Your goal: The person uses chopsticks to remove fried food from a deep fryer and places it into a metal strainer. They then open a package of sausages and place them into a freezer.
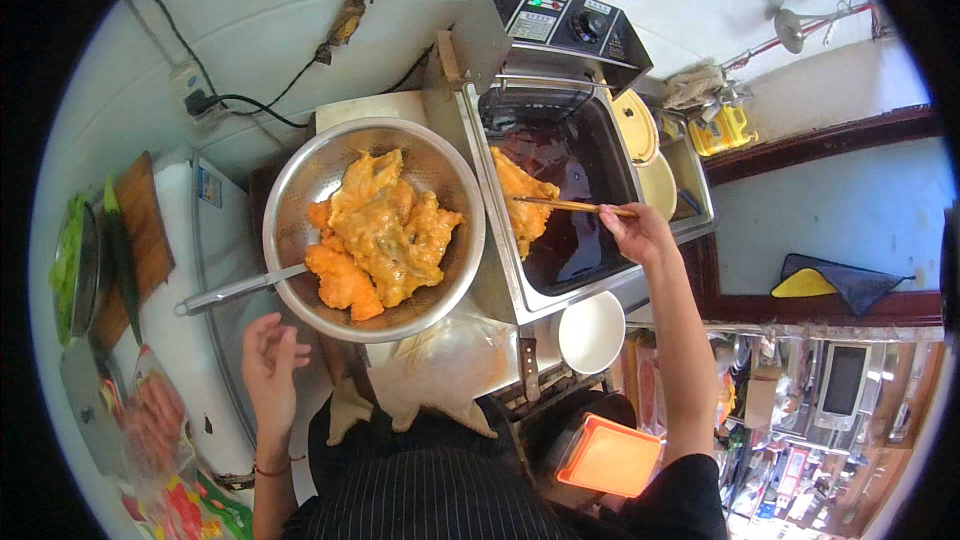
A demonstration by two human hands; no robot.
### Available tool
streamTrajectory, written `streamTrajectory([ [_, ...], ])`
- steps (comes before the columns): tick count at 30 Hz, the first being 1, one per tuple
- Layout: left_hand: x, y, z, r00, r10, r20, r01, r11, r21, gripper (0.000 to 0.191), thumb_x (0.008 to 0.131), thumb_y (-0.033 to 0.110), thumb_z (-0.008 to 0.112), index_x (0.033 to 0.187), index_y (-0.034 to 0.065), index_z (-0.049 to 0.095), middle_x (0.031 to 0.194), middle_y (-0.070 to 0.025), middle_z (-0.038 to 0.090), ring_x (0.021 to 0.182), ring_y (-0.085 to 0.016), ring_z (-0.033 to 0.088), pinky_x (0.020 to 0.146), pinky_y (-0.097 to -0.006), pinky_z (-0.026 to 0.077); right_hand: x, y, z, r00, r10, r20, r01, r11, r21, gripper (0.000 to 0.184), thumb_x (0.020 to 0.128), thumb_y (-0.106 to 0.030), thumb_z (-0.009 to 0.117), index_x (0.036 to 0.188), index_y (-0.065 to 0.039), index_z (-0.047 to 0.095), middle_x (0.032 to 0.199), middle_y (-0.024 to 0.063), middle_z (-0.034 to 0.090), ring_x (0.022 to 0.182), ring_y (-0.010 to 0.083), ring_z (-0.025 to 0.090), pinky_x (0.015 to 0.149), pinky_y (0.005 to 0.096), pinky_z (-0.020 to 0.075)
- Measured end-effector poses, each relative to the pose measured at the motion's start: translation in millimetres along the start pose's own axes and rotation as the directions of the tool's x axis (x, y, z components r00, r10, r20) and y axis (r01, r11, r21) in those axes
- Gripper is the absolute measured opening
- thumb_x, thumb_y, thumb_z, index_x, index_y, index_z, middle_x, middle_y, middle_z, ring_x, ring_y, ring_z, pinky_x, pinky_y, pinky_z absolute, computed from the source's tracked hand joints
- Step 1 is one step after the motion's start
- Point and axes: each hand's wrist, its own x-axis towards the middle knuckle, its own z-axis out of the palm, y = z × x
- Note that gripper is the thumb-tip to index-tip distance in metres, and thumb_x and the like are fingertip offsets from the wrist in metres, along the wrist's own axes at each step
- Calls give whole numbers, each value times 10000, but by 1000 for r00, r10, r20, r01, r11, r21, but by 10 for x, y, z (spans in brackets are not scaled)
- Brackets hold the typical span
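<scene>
My right hand (636, 234) holds wooden chopsticks (570, 205), whose tips touch a large battered piece of meat (525, 199) at the left side of an electric deep fryer (577, 285) filled with dark oil. To the left stands a perforated stainless-steel colander (289, 240), in which several fried, golden-orange battered pieces (390, 232) lie heaped. A metal utensil handle (236, 292) sticks out over its left rim. My left hand (271, 352) is just below that handle, fingers loosely curled and apart, with nothing in it.
A white bowl (592, 334) stands by the fryer's near edge, above an orange-lidded container (611, 456). The fryer's control box (562, 22) rises at the back. Right of it are a yellow lid (636, 124) and a yellow jug (721, 131). A wooden cutting board (142, 240) lies far left.
</scene>
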Motion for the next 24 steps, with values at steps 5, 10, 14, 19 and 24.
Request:
streamTrajectory([
  [5,19,-5,14,999,-34,21,33,999,8,294,959,118,566,1229,26,497,1017,-63,569,791,-117,613,660,-223,507,-37,87,87,1000,8,6,-8,1000,24,348,963,-86,311,1095,203,455,982,312,632,852,388,686,744,391,626],
  [10,24,7,5,999,-31,29,31,1000,2,292,959,119,566,1227,27,498,1019,-59,565,790,-116,613,660,-224,508,-12,54,59,999,19,-33,-14,989,147,329,978,-77,334,1101,205,452,980,299,629,845,378,686,748,397,624],
  [14,9,43,-18,1000,-24,4,24,1000,-12,292,959,116,564,1229,26,497,1022,-63,562,790,-118,613,664,-226,510,-11,14,-56,998,60,18,-62,941,333,280,963,-44,388,1086,188,486,977,269,635,869,352,682,762,375,623],
  [19,-31,86,-25,1000,-23,-2,23,999,-35,302,959,108,559,1241,26,491,1031,-71,564,805,-123,615,676,-232,515,-89,-88,24,982,71,172,-134,910,391,225,935,-6,437,1053,153,544,963,227,647,877,313,677,771,322,618],
  [24,-86,140,-27,1000,-8,6,8,999,-46,311,956,97,556,1252,32,483,1040,-75,569,826,-121,613,687,-234,514,-176,11,690,972,16,233,-58,983,172,265,952,-41,407,1035,170,544,1022,265,643,904,331,679,828,331,602],
])
